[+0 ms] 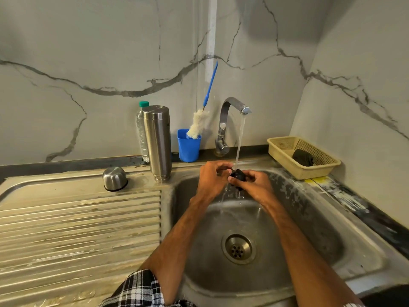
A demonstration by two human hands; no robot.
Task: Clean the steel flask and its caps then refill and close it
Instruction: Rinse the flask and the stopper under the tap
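One checked sleeve point(141, 289) at the bottom edge, two bare forearms reaching out over one steel sink point(309, 218) with one round drain point(238, 249). Two hands meet above the bowl, under the water. The right hand point(254, 185) has its grip clamped round one small black cap point(238, 176), thumb across its near side. The left hand point(211, 176) has its fingers curled and its grip closed onto the cap's left edge. One water stream point(240, 138) falls straight onto the cap and splashes off below it. Left of the hands, on the ribbed drainboard point(77, 218), sits one steel cap point(115, 178), dome up and rim down, well apart from the hands. One steel flask point(157, 140) stands upright at the back corner of the drainboard, just left of the bowl, with its narrow ringed end down. There is a small mark on its right side, too small to read. Touching or just behind the flask is one clear plastic bottle point(140, 134) with a green lid; no label can be read on it. One blue cup point(188, 147) sits on the dark worktop point(66, 165) strip, between the flask and the tap point(223, 125). It holds one bottle brush point(198, 125), white bristles down, blue handle tilted up to the right. There is one tap, its spout over the bowl, running. Far right is one beige mesh basket point(285, 141) on the worktop corner, with one dark lump point(303, 157) inside that I cannot identify. Grey-veined marble wall point(88, 63) behind, no writing on it.
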